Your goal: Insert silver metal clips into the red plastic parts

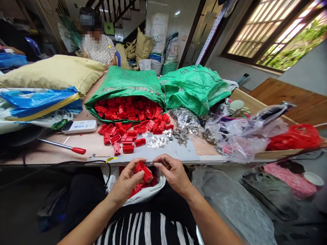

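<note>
1. A red piece (144, 171) is held by the left hand (127, 182), with its grip closed around the sides, low in front of the open green bag (133, 81)
2. A small tool (167, 165) with a brown handle is held by the right hand (176, 174); its grip is narrow, with thumb and finger pinched together close to the red piece, and what is at the very tips is too small to be told
3. A white sack (150, 196) with more red pieces in it is seen right under the hands, in front of the open green bag and lower than the table (84, 141)
4. Loose red pieces (127, 133) are spilled on the table from the mouth of the open green bag
5. Small shiny metal bits (157, 142) are heaped in front of the open green bag, to its right
6. A second green bag (196, 88) is set just beside the open green bag, on its right
7. A cream sack (51, 73) is laid to the left of the open green bag, and a person in a dotted top (98, 51) is seen behind it
</note>
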`<state>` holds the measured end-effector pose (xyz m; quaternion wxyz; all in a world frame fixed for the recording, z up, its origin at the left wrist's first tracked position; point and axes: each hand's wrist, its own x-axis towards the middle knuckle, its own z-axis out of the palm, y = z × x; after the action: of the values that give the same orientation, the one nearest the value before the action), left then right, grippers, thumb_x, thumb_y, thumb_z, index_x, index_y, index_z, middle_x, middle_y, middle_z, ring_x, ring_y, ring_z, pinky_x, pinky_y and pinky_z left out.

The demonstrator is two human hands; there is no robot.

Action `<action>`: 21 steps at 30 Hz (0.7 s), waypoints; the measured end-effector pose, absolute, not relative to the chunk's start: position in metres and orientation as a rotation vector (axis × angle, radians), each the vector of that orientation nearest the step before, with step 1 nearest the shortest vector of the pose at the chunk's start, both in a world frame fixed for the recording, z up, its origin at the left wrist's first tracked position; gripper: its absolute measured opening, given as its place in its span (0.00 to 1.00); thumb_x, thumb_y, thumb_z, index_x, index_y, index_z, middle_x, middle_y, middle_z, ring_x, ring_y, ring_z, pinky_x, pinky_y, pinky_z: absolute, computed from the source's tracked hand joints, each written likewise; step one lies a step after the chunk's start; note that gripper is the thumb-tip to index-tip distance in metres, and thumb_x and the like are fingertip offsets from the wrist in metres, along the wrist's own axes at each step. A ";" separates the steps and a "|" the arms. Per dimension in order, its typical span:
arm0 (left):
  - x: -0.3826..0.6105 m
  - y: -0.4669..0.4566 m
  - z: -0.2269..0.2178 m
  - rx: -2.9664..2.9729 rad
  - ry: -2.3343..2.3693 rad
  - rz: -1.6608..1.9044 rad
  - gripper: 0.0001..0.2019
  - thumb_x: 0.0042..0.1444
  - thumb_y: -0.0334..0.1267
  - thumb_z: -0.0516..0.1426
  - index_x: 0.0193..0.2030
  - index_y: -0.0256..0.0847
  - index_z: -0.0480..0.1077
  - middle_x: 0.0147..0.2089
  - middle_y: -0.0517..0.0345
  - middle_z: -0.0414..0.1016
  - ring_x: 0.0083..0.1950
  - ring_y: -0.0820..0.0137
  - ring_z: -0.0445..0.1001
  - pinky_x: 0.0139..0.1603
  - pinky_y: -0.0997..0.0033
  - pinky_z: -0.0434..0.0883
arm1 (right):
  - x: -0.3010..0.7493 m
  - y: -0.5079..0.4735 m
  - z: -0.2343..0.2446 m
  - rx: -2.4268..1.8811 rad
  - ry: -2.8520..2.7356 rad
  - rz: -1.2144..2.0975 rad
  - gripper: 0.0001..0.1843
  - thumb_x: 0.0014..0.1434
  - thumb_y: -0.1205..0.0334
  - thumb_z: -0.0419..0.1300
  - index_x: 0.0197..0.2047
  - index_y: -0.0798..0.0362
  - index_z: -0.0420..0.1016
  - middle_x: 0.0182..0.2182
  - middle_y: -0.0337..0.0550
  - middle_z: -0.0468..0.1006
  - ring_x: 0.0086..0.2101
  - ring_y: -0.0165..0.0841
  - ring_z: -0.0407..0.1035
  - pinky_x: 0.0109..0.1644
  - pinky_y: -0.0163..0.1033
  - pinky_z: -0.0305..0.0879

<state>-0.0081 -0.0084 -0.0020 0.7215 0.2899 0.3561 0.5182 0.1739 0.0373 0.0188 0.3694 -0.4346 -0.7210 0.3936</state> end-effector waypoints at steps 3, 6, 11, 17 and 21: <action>-0.008 -0.010 -0.002 0.458 0.622 1.035 0.22 0.58 0.40 0.58 0.59 0.44 0.64 0.39 0.54 0.76 0.32 0.68 0.76 0.40 0.64 0.72 | 0.167 0.033 0.020 -1.048 -1.859 0.993 0.06 0.61 0.61 0.58 0.38 0.52 0.74 0.26 0.37 0.74 0.25 0.27 0.66 0.31 0.31 0.63; -0.009 -0.013 -0.007 0.366 0.530 0.977 0.23 0.61 0.41 0.55 0.62 0.43 0.61 0.36 0.53 0.76 0.29 0.70 0.76 0.35 0.69 0.70 | 0.164 0.032 0.019 -0.963 -1.920 0.875 0.05 0.62 0.63 0.58 0.40 0.51 0.74 0.31 0.41 0.78 0.31 0.29 0.71 0.37 0.34 0.68; -0.007 -0.015 -0.011 0.259 0.472 0.953 0.20 0.63 0.40 0.51 0.62 0.42 0.62 0.32 0.53 0.75 0.24 0.73 0.72 0.32 0.71 0.68 | 0.164 0.032 0.017 -0.791 -2.072 0.716 0.08 0.63 0.68 0.55 0.42 0.50 0.74 0.38 0.45 0.80 0.40 0.33 0.74 0.45 0.38 0.70; -0.005 -0.016 -0.008 0.279 0.444 0.952 0.16 0.64 0.39 0.50 0.55 0.37 0.68 0.27 0.56 0.72 0.21 0.75 0.69 0.27 0.74 0.67 | 0.167 0.030 0.017 -0.729 -2.141 0.678 0.09 0.63 0.69 0.55 0.43 0.49 0.74 0.40 0.45 0.80 0.41 0.33 0.74 0.47 0.39 0.71; -0.003 -0.017 -0.013 0.321 0.433 0.947 0.14 0.63 0.39 0.51 0.52 0.36 0.69 0.26 0.58 0.71 0.20 0.76 0.69 0.25 0.75 0.66 | 0.169 0.030 0.019 -0.720 -2.199 0.707 0.11 0.63 0.69 0.55 0.45 0.48 0.74 0.41 0.45 0.79 0.41 0.33 0.73 0.47 0.40 0.71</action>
<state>-0.0034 -0.0166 -0.0129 0.8553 0.1527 0.2059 0.4502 0.1686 0.0299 0.0191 0.3534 -0.2784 -0.8502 0.2734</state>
